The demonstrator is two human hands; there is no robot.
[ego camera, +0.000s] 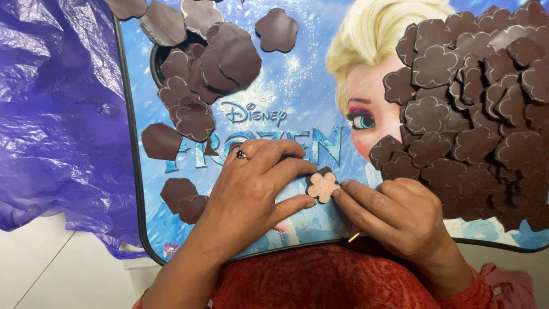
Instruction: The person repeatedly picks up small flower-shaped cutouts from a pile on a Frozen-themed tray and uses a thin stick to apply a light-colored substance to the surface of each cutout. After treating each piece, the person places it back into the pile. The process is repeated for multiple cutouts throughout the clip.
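Near the front edge of the tray: a small flower-shaped piece [323, 186], pinkish tan on top with a dark brown rim, lies flat between both hands.
Left hand [251, 191]: palm down on the tray [297, 114], fingers spread and nearly straight; index and middle fingertips touch the piece's left edge, thumb just below it. A dark-stoned ring sits on one finger. Nothing is clasped.
Right hand [400, 214]: fingers loosely curled, index fingertip touching the piece's right edge; it pinches nothing fully.
Right heap [474, 114]: many dark brown flower-shaped cutouts piled over the tray's right side, just above the right hand.
Left scatter [200, 74]: more brown cutouts, overlapping, well apart from the hands.
Purple plastic sheet [57, 114]: crumpled beside the tray's left rim.
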